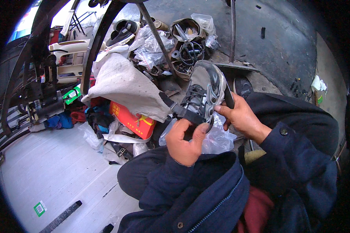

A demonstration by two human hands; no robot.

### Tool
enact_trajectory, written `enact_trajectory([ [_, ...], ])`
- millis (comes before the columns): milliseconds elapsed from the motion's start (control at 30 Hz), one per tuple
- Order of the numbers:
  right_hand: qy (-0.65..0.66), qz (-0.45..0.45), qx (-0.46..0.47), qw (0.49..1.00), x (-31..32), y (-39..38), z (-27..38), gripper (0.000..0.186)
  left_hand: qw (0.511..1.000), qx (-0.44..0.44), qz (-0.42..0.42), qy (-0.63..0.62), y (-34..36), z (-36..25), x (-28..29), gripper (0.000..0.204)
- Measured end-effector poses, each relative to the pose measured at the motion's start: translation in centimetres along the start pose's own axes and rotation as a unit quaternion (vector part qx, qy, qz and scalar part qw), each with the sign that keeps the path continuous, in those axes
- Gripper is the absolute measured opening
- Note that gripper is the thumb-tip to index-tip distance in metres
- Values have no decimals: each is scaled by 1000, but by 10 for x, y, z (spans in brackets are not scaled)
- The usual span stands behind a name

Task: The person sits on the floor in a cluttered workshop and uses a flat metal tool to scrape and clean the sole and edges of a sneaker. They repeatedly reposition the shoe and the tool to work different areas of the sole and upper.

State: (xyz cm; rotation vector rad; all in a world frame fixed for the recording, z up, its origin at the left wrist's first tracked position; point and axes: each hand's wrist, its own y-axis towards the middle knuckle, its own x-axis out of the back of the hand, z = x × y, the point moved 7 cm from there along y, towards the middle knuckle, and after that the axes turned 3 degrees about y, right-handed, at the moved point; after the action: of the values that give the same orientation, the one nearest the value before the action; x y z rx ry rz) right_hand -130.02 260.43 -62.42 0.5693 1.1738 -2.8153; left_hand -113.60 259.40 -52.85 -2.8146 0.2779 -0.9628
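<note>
A grey and black lace-up sneaker [202,79] is held up in front of me, its toe pointing away and its pale sole edge facing right. My left hand [184,143] is closed around the heel end, thumb by the collar. My right hand [245,118] pinches the sole side, its thumb on the edge of the midsole. A dark flat piece [230,99] stands along the sole next to that thumb; whether it is attached I cannot tell. A dark strap [169,101] runs up from the shoe's opening to a pale cloth [122,86]. Clear plastic [218,140] lies below the shoe.
Metal machine legs [155,33] rise on the far side and left. Beyond the shoe stand another shoe [123,32], plastic bags and a container of scraps [187,29]. A red box [133,121] lies left of my left hand, beside a white panelled surface [66,171].
</note>
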Motion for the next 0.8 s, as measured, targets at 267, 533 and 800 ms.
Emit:
enact_trajectory([
  [267,-26,23,9,999,-7,-2,2,38,995,70,-24,-64,-1,15,8,27],
  [533,-39,28,-19,999,-6,-1,-1,34,995,63,-1,-71,-2,17,7,27],
  [800,-35,30,-33,998,-7,1,-3,32,993,57,1,-107,-2,19,5,29],
])
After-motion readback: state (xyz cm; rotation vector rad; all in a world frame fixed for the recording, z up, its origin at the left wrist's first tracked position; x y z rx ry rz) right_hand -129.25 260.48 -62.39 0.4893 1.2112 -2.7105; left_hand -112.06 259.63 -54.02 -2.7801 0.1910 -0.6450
